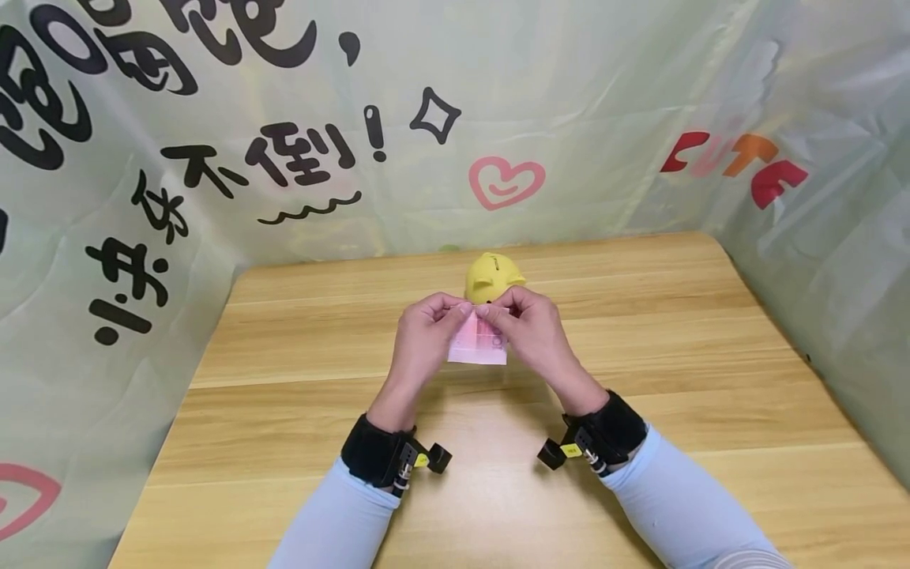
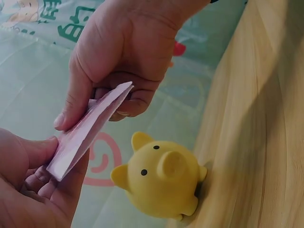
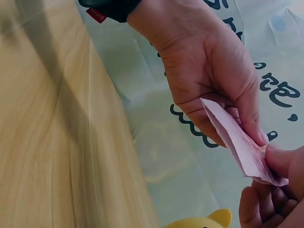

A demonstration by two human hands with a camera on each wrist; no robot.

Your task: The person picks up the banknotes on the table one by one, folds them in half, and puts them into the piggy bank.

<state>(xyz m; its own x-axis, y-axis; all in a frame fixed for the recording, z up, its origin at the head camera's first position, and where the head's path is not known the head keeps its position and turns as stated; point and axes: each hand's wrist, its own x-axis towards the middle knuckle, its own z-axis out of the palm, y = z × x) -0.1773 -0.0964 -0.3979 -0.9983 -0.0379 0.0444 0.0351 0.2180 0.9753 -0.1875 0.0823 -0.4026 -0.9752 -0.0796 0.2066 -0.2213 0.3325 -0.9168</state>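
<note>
A pink banknote (image 1: 478, 344), folded over with its layers parted at the lower edge in the left wrist view, is held up above the table. My left hand (image 1: 421, 336) pinches its top edge between thumb and fingers. Beside it, my right hand (image 1: 536, 332) pinches the same edge, the two thumbs nearly meeting. Just beyond the hands, a yellow piggy bank (image 2: 159, 180) stands on the table, its snout and eyes toward me. In the head view the hands hide its lower part; the right wrist view catches only its top (image 3: 199, 222).
The wooden table (image 1: 298, 427) ends at a pale printed curtain (image 1: 569, 103) behind and at both sides. Black wrist straps with small cameras (image 1: 439, 457) sit on both forearms, over light blue sleeves (image 1: 341, 514).
</note>
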